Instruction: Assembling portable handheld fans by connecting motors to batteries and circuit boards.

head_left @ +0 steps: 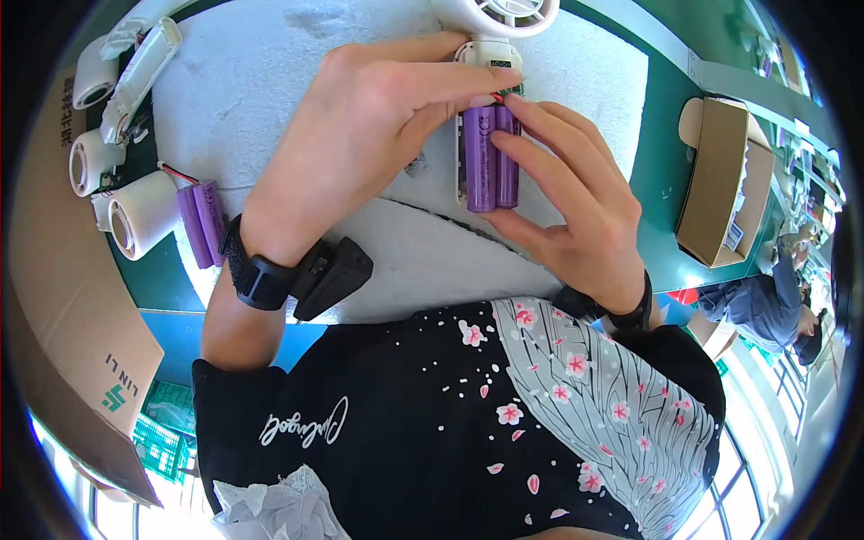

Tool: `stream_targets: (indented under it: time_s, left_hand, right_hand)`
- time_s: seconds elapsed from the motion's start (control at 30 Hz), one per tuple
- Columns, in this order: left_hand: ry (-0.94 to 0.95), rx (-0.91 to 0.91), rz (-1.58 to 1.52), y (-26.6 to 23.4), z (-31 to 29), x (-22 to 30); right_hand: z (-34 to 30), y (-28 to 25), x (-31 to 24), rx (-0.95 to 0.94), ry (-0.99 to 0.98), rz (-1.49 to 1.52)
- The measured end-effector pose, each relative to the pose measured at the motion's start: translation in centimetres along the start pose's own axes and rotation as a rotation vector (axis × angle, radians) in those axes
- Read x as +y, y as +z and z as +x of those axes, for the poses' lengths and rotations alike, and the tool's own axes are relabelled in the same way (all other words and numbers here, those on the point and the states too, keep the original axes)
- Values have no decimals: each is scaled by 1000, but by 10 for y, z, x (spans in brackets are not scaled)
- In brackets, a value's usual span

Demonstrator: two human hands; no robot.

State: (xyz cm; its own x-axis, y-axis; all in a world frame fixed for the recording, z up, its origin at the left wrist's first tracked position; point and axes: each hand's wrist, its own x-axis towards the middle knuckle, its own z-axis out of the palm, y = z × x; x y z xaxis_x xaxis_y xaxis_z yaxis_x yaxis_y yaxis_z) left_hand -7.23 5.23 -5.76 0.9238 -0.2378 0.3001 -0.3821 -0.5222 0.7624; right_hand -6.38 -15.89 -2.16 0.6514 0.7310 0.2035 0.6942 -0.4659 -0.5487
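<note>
A white handheld fan [495,13] lies at the far middle with its round head away from me and its handle opened. Two purple battery cells [481,162] sit side by side along the handle, lengthwise to me. My left hand [387,99] grips the fan at the neck, with its fingertips by a small green circuit board and a short red wire [498,97]. Round the cells my right hand [576,180] is closed, its fingers on their top and right side and its thumb at the near end.
White foam sheet [243,99] covers the green bench. At the left stand several white fan parts [144,211] and another pair of purple cells [200,220] with wires. A cardboard box [715,180] stands right, a large carton [63,297] left. Another person [765,306] sits far right.
</note>
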Motion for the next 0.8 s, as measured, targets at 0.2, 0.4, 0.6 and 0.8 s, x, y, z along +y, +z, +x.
stream_targets:
  time_s: [0.2,0.4,0.6,0.8]
  left_hand:
    - [-15,-22,-18,-2,0,1]
    - [-15,-41,6,-5,1,1]
    - [-76,-104,-70,-8,0,3]
    - [-114,-102,-61,-5,0,4]
  right_hand:
    - [-5,8,3,59,-16,-36]
    - [-4,12,5,94,12,31]
    - [4,12,2,91,67,90]
    - [7,15,7,65,75,71]
